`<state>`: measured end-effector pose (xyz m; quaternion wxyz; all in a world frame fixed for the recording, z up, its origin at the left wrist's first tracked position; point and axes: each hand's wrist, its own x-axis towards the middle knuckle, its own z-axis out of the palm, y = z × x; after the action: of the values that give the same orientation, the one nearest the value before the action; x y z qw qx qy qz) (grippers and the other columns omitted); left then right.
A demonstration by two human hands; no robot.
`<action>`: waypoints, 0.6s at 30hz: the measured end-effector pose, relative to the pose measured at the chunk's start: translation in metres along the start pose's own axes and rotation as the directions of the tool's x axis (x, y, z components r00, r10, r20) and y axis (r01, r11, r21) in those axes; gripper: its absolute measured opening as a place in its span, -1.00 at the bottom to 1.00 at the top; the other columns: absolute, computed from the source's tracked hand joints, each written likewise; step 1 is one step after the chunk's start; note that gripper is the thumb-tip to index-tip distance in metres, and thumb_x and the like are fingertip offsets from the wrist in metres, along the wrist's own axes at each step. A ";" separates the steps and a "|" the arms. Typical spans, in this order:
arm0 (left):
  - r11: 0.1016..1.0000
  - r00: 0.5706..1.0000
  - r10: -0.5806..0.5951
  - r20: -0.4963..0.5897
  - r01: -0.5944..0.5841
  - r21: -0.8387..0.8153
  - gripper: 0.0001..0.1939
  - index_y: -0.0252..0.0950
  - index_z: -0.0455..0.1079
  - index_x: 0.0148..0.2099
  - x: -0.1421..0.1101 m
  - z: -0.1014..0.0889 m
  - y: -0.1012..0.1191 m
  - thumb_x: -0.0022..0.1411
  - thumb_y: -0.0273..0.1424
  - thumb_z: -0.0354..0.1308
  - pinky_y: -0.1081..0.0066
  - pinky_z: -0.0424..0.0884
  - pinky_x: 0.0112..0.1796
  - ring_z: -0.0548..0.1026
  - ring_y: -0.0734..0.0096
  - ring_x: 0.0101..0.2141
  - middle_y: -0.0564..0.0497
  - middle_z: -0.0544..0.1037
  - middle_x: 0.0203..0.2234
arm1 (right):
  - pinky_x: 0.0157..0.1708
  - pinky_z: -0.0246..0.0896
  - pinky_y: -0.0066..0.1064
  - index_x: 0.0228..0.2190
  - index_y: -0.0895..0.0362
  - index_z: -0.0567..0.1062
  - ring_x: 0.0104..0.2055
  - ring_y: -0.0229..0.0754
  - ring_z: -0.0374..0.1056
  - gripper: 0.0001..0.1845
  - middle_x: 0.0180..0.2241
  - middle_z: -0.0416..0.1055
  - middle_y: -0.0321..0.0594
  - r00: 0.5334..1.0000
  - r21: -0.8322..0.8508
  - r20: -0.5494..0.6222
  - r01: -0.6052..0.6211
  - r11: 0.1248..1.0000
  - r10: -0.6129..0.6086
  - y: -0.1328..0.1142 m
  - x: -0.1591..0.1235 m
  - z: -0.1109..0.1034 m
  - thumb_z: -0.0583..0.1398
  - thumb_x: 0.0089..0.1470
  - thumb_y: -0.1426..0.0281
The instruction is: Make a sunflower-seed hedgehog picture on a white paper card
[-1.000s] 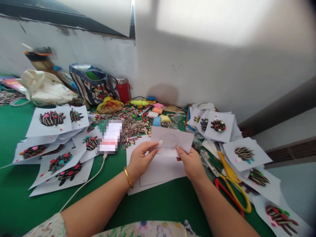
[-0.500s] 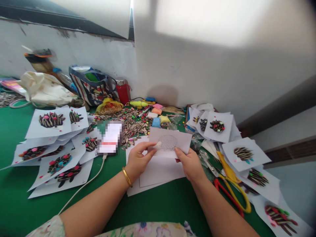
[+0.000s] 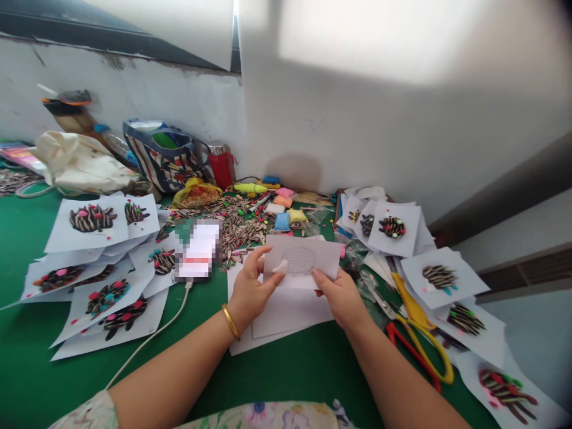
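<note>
Between both hands a white paper card [image 3: 328, 253] is held tilted up above other sheets. It bears a pencil drawing of a hedgehog [image 3: 300, 260] with a scale-like pattern. A small lump of white clay [image 3: 282, 265] sits at the drawing's left end. My left hand [image 3: 252, 293] grips the card's left side, its thumb against the clay and its index finger lifted. My right hand [image 3: 343, 297] pinches the lower right edge, thumb in front and fingers mostly hidden behind. Loose white sheets [image 3: 286, 316] lie underneath on the green table.
Sunflower seeds [image 3: 241, 229] and coloured clay packs [image 3: 282, 221] lie beyond the card. A phone [image 3: 198, 250] with a cable is at left. Finished seed pictures [image 3: 105, 298] are stacked left, more pictures [image 3: 440, 277] right. Scissors [image 3: 420, 339] lie by my right forearm. A red flask [image 3: 221, 167] stands behind.
The card has shifted slightly left and down. My left index finger has lifted off the clay, which now shows more fully beside the thumb.
</note>
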<state>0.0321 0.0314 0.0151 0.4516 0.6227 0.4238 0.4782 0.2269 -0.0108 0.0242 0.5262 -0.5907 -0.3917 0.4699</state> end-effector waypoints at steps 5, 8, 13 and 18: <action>0.986 0.997 -0.069 0.024 0.072 -0.151 -0.25 -0.16 0.02 0.30 0.000 0.003 0.004 0.15 -0.31 0.28 0.41 0.44 -0.31 0.55 0.35 -0.32 0.00 0.59 -0.27 | -0.56 0.20 -0.46 -0.38 0.21 0.50 -0.53 -0.28 0.25 -0.62 -0.52 0.41 -0.26 1.000 -0.017 0.021 -0.006 1.000 0.007 0.000 0.000 0.000 0.30 -0.07 0.13; 0.981 0.999 -0.039 0.027 0.043 -0.187 -0.18 -0.15 -0.07 0.34 0.000 0.003 0.005 0.15 -0.33 0.28 0.38 0.42 -0.25 0.52 0.37 -0.29 0.02 0.55 -0.29 | -0.54 0.21 -0.45 -0.36 0.20 0.50 -0.53 -0.28 0.26 -0.63 -0.53 0.40 -0.27 1.000 -0.028 -0.007 0.013 1.000 -0.014 0.001 0.001 -0.001 0.29 -0.05 0.13; 0.986 1.000 -0.004 -0.023 0.000 -0.168 -0.32 -0.12 -0.04 0.34 0.000 0.001 0.001 0.26 -0.35 0.16 0.46 0.33 -0.31 0.40 0.49 -0.38 0.11 0.41 -0.40 | -0.55 0.20 -0.44 -0.41 0.20 0.50 -0.55 -0.27 0.25 -0.64 -0.56 0.38 -0.29 1.000 -0.072 -0.012 0.011 0.997 -0.012 -0.003 -0.002 0.000 0.28 -0.07 0.13; 0.982 1.000 -0.020 -0.011 0.017 -0.187 -0.34 -0.10 -0.03 0.33 0.000 0.000 0.001 0.27 -0.34 0.16 0.45 0.34 -0.32 0.40 0.47 -0.37 0.10 0.41 -0.39 | -0.55 0.21 -0.43 -0.43 0.19 0.49 -0.55 -0.26 0.26 -0.64 -0.58 0.37 -0.29 1.000 -0.105 -0.011 0.009 0.994 -0.010 -0.009 -0.004 0.001 0.27 -0.09 0.12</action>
<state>0.0326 0.0312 0.0158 0.5097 0.5707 0.3857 0.5155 0.2250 -0.0132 0.0332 0.4988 -0.6184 -0.4156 0.4428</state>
